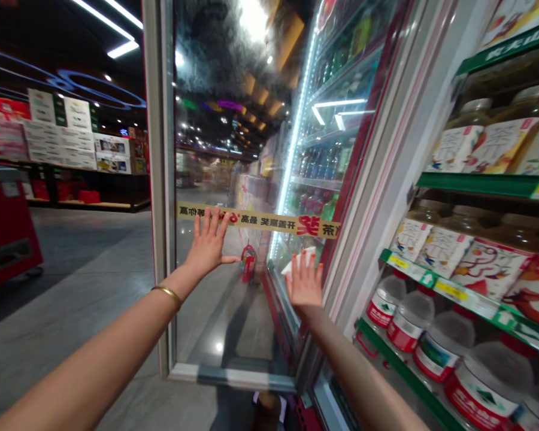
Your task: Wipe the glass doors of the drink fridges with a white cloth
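1. Evidently the left hand (206,242) has fingers spread, seemingly flat against the glass door (206,335).
2. Right of it, the right hand (305,284) lies open, fingers slightly apart, over a white wipe (287,269) at the pane.
3. That wipe looks light, soft and thin; flat pressure should hold it.
4. The door, left of the bottle shelves (476,185), seems heavy, stiff, slippery and breakable; its left metal frame (160,179) suits gripping.

Two hands (209,245) (305,287), one door (206,335), one wipe (288,268), one bangle (167,292), one yellow strip (260,221) and four green shelf edges (507,48) (480,183) (518,325) (399,366)!
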A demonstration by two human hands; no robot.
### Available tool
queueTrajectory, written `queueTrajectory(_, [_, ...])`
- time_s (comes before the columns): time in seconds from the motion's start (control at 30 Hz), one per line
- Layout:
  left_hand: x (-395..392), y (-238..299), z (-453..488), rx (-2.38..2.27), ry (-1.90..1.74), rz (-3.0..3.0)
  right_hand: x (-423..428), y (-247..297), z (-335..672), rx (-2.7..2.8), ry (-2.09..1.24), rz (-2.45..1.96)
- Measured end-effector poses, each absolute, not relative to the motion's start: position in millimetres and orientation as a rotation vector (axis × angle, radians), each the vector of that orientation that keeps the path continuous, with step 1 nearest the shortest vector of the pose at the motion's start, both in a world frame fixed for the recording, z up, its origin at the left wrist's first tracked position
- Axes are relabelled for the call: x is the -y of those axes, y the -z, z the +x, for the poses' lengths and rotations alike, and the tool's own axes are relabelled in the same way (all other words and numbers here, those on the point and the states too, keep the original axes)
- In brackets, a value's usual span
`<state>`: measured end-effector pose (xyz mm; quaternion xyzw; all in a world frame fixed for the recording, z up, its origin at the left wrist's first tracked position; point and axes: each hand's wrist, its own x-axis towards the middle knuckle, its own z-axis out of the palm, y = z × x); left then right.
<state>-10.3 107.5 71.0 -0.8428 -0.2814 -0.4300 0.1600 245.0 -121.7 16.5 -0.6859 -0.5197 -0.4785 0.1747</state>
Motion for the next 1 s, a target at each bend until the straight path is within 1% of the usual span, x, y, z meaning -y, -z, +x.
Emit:
queueTrajectory(0.07, [-103, -68, -8, 0.813, 1.258, -2.398, 113, 0, 231, 1.697, 1.351, -1.894])
queueTrajectory(0.13, [-94, -60, -3, 0.829, 1.291, -2.392, 102, -13, 229, 1.741, 1.341, -1.879])
queueTrajectory(0.2, [-83, -48, 5, 0.815, 1.287, -2.404, 97, -35, 241, 1.561, 1.325, -1.929])
queueTrajectory(0.27, [-71, -35, 16, 0.771, 1.252, -2.43, 102, -42, 253, 1.269, 1.301, -1.959])
queueTrajectory(0.3, [-67, -29, 22, 0.757, 1.24, -2.44, 107, -35, 256, 1.16, 1.292, -1.951])
queueTrajectory(0.37, [-60, -20, 32, 0.772, 1.248, -2.449, 119, -1, 250, 1.122, 1.295, -1.913])
queueTrajectory(0.43, [-57, -16, 36, 0.802, 1.265, -2.457, 126, 40, 234, 1.28, 1.302, -1.878])
queueTrajectory(0.5, [-56, -17, 36, 0.809, 1.256, -2.474, 123, 64, 222, 1.465, 1.289, -1.849])
queueTrajectory(0.53, [-56, -18, 35, 0.81, 1.246, -2.481, 118, 65, 222, 1.529, 1.279, -1.837])
queueTrajectory(0.6, [-55, -20, 32, 0.822, 1.227, -2.488, 108, 50, 233, 1.547, 1.258, -1.844])
queueTrajectory(0.67, [-55, -22, 31, 0.834, 1.216, -2.496, 104, 29, 253, 1.399, 1.237, -1.885])
queueTrajectory(0.73, [-55, -23, 32, 0.834, 1.215, -2.508, 111, 24, 266, 1.227, 1.22, -1.914])
queueTrajectory(0.8, [-56, -22, 33, 0.826, 1.224, -2.515, 127, 44, 263, 1.173, 1.22, -1.911])
queueTrajectory(0.93, [-61, -19, 35, 0.783, 1.25, -2.515, 144, 108, 229, 1.317, 1.26, -1.864])
queueTrajectory(1.0, [-63, -18, 36, 0.763, 1.28, -2.495, 135, 113, 221, 1.399, 1.264, -1.861])
